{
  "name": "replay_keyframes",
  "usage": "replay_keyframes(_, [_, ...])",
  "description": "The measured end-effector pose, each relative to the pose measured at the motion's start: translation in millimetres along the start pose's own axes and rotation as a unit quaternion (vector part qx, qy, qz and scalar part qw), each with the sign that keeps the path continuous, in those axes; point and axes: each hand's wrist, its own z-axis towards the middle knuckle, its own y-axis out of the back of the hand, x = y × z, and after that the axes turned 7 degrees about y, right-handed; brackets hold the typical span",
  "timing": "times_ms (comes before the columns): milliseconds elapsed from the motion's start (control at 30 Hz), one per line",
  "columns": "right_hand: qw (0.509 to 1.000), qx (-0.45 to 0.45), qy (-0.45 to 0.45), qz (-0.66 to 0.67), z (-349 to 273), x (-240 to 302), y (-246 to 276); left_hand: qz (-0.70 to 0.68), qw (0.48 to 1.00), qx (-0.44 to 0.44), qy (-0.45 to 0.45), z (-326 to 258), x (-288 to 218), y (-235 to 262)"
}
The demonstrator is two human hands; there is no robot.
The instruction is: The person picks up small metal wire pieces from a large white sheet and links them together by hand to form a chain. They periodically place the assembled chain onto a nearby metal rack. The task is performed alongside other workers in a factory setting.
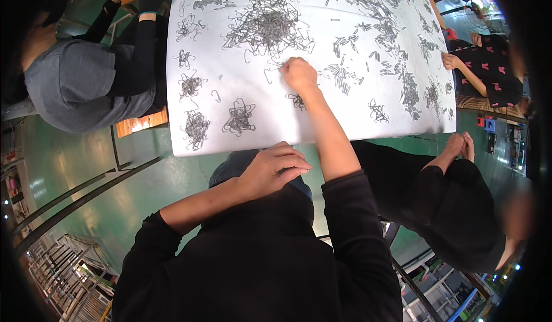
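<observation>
My right hand [300,76] reaches over the white tabletop [339,115], its fingers pinched together. At the fingertips, thin dark wire hooks [270,72] show; the grip seems to be on one of them. Just beyond lies a large tangled heap of wire hooks [273,26]. A small bunch of hooks [297,101] lies under my right wrist, partly hidden by it. My left hand [276,170] hovers before my body near the table's front edge, fingers loosely bent, thumb apart, with nothing visible in it.
Smaller bunches of hooks [238,117] line the table's left and front. Many short dark metal pieces [345,78] are scattered across the middle, right and far side. A person in grey [75,83] sits left; others in black [454,207] and patterned clothing [489,63] sit right.
</observation>
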Motion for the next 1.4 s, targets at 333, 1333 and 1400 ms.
replay_keyframes(333, [0.758, -0.169, -0.059, 0.627, -224.0, 25.7, 75.8, -0.001, 0.999, 0.019, -0.032, 0.5, 4.3, 4.2])
replay_keyframes(1333, [0.779, -0.434, 0.000, 0.453, -287.2, 36.2, 70.3, 0.327, 0.941, -0.071, 0.039, 202.2, 118.7, -58.8])
replay_keyframes(1400, [0.785, -0.430, -0.002, 0.446, -284.3, 30.8, 71.1, 0.404, 0.905, -0.077, 0.106, 221.3, 121.8, -74.7])
